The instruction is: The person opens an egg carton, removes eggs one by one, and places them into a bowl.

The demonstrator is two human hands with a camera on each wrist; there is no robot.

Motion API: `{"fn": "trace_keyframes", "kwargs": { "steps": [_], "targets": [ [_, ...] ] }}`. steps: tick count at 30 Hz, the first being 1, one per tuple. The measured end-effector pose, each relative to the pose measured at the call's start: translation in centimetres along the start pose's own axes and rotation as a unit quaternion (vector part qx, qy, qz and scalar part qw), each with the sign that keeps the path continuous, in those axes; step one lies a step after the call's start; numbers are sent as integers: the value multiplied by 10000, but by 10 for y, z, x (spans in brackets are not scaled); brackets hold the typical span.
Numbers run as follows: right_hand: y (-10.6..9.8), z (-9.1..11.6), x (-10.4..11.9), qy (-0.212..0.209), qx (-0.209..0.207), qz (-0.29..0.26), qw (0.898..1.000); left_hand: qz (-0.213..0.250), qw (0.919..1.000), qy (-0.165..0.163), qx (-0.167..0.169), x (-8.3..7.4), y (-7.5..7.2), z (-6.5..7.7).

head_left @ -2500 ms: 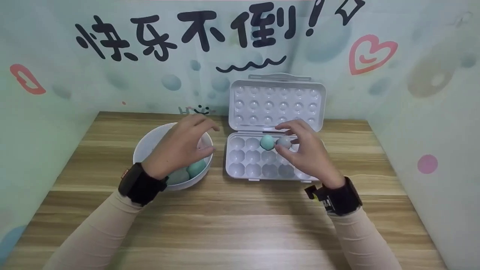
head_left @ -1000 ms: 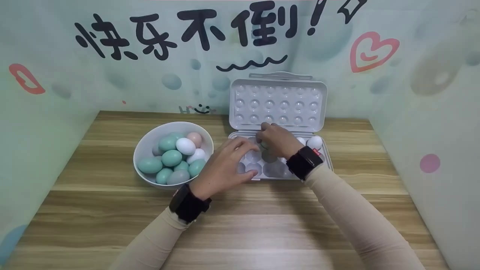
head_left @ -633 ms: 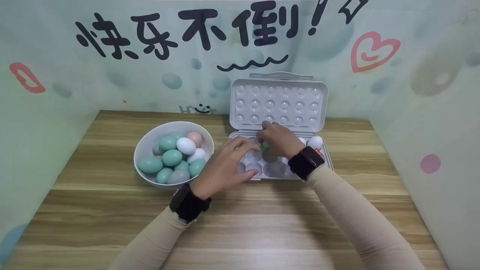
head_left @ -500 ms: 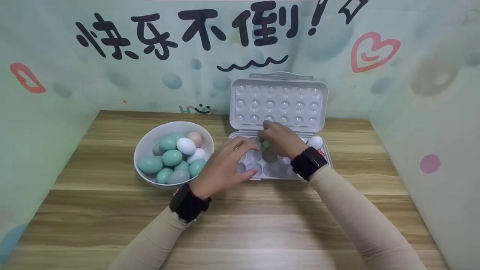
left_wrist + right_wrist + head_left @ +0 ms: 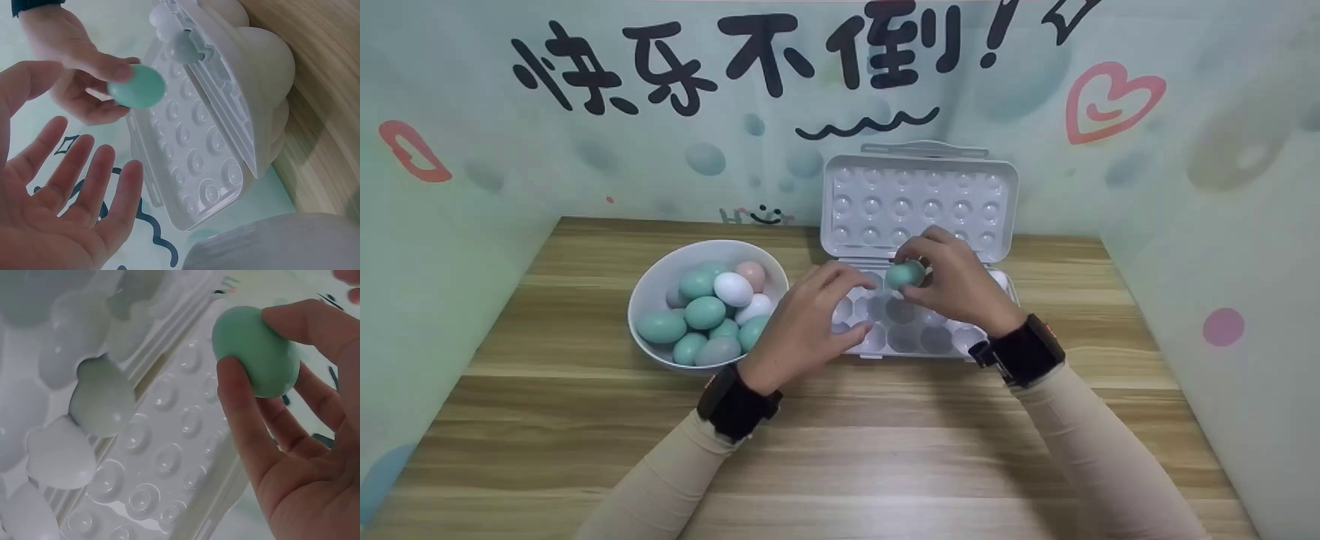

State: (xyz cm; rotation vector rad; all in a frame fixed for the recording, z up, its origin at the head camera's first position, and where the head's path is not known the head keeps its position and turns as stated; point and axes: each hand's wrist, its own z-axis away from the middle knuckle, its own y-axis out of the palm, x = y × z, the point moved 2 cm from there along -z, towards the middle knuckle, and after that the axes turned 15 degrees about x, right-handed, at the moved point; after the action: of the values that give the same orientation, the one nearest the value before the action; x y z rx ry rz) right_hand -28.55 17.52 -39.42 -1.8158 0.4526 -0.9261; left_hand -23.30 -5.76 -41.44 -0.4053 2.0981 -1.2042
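Observation:
A turquoise egg [image 5: 904,276] is pinched between the thumb and fingers of my right hand [image 5: 956,289]. In the right wrist view this turquoise egg [image 5: 253,349] is raised clear of the white egg box [image 5: 169,461]. Along the box's hinge side sit a greyish egg [image 5: 101,396] and two white ones, the nearer a white egg [image 5: 62,455]. My left hand [image 5: 802,322] hovers at the left end of the egg box [image 5: 917,206], fingers spread and holding nothing. The palm of that left hand [image 5: 62,219] faces the lifted egg in the left wrist view.
Left of the egg box stands a white bowl [image 5: 649,281] heaped with turquoise, white, grey and pink eggs. The box's lid stands up against the printed backdrop [image 5: 765,165]. Wooden tabletop [image 5: 840,450] stretches in front.
My left hand has come from over the bowl to the box. The right hand has reached onto the turquoise egg in the box, gripped it and lifted it, turning the wrist.

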Motion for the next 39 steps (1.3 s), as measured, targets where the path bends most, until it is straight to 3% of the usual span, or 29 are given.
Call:
{"fn": "trace_keyframes", "kwargs": {
  "steps": [7, 16, 33, 39],
  "targets": [
    [-5, 26, 14, 79, -502, -1028, 9934, 58, 9997, -18, -226, -2, -2, 0],
    [-6, 44, 28, 412, -724, -2211, 9717, 149, 9996, 57, -226, -3, -3, -1],
    [8, 46, 40, 431, -353, -3376, 9396, 445, 9970, 553, -294, -7, -2, 0],
    [14, 44, 44, 426, -146, -3459, 9372, 538, 9957, 676, -321, -9, -1, 0]
  ]
}}
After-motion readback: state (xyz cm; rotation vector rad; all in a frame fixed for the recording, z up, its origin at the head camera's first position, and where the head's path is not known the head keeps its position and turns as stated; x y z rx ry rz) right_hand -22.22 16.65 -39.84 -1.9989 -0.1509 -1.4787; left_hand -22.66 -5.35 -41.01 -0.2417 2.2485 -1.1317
